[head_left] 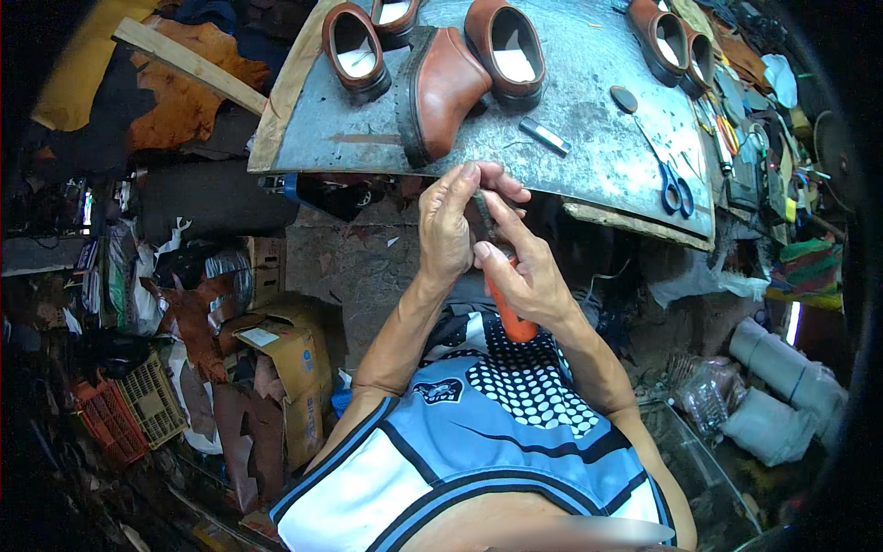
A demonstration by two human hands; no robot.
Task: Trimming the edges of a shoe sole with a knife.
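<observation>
In front of the table's near edge, my right hand is closed around an orange-handled tool, its handle pointing down toward my body. A narrow dark grey shaft runs up from the handle between my hands; its exact kind is hard to make out. My left hand is closed at the shaft's upper end, and the tip is hidden by the fingers. Just beyond my hands, a brown leather shoe lies on its side on the metal-topped table. Upright brown shoes stand behind and beside it.
Right of the lying shoe is a small metal-and-black piece. Blue-handled scissors lie near the right front corner, below a dark oval-headed tool. More brown shoes stand far right. Cardboard box and plastic crates crowd the left floor.
</observation>
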